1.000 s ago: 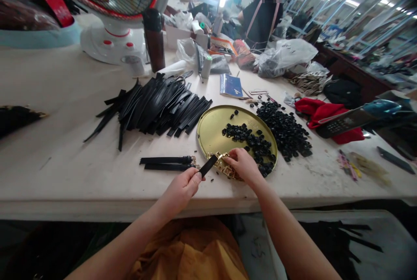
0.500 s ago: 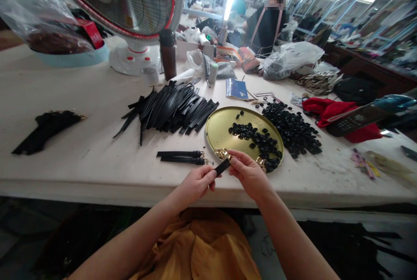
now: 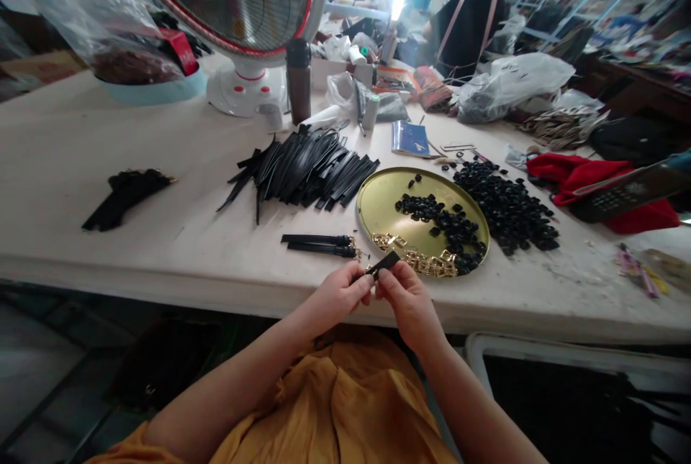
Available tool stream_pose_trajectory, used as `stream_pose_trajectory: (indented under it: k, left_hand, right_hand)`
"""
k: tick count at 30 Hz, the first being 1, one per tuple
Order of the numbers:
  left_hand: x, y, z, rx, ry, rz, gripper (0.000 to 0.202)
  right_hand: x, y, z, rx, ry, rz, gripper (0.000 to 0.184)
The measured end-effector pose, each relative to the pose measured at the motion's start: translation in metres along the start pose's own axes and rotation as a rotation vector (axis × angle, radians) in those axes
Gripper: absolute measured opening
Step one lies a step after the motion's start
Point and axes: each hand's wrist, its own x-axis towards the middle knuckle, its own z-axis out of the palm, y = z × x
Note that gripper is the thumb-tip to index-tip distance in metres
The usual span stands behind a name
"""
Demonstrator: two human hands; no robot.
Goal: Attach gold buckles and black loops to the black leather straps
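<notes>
A short black strap [image 3: 386,262] is pinched between my two hands, just in front of the gold tray, with its flat end slanting up to the right. My left hand [image 3: 344,291] closes on its lower left part; a small glint of gold shows by those fingers. My right hand [image 3: 411,300] grips it from the other side, thumb on top. On the round gold tray [image 3: 378,198] lie gold buckles [image 3: 432,263] along the near edge and black loops [image 3: 443,221]. Black straps with gold buckles [image 3: 318,244] rest left of my hands.
Behind them lies a heap of long black straps [image 3: 307,169], and right of the tray a pile of black loops [image 3: 507,208]. A black bundle [image 3: 127,198] is at left. Farther back stand a fan [image 3: 248,86] and a dark bottle [image 3: 299,83]. A person [image 3: 467,32] is beyond the table.
My hands have drawn closer together, and the strap has turned so its flat end points up right. Buckles on the tray that my right hand covered now show. The whole view has shifted.
</notes>
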Motion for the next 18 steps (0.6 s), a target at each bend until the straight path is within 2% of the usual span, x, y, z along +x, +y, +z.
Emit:
stream_pose_trajectory:
  k: [4, 6, 7, 9, 11, 13, 15, 18]
  left_hand:
    - [0.002, -0.003, -0.005, -0.088, -0.031, -0.111, 0.018]
    - [0.004, -0.004, -0.006, -0.084, -0.036, -0.146, 0.017]
    - [0.005, -0.005, -0.006, -0.07, -0.028, -0.155, 0.016]
    - [0.006, -0.006, -0.006, -0.011, 0.009, -0.13, 0.016]
    - [0.005, -0.006, -0.004, 0.079, 0.07, -0.045, 0.019]
    - [0.005, -0.003, -0.003, 0.148, 0.112, 0.041, 0.023]
    - [0.007, 0.0, -0.004, 0.175, 0.113, 0.067, 0.029]
    - [0.016, 0.002, -0.007, 0.194, 0.096, 0.003, 0.031]
  right_hand:
    - [0.004, 0.0, -0.002, 0.115, -0.045, 0.196, 0.026]
    - [0.005, 0.003, -0.003, 0.085, -0.045, 0.21, 0.027]
    - [0.004, 0.005, -0.003, 0.004, -0.029, 0.163, 0.026]
    - [0.002, 0.007, -0.002, -0.246, 0.047, -0.028, 0.021]
    - [0.0, 0.007, -0.002, -0.48, 0.151, -0.261, 0.014]
    - [-0.001, 0.003, -0.002, -0.584, 0.197, -0.406, 0.01]
    - [0.0, -0.004, -0.003, -0.574, 0.117, -0.421, 0.006]
    - [0.002, -0.014, -0.006, -0.512, -0.079, -0.331, 0.01]
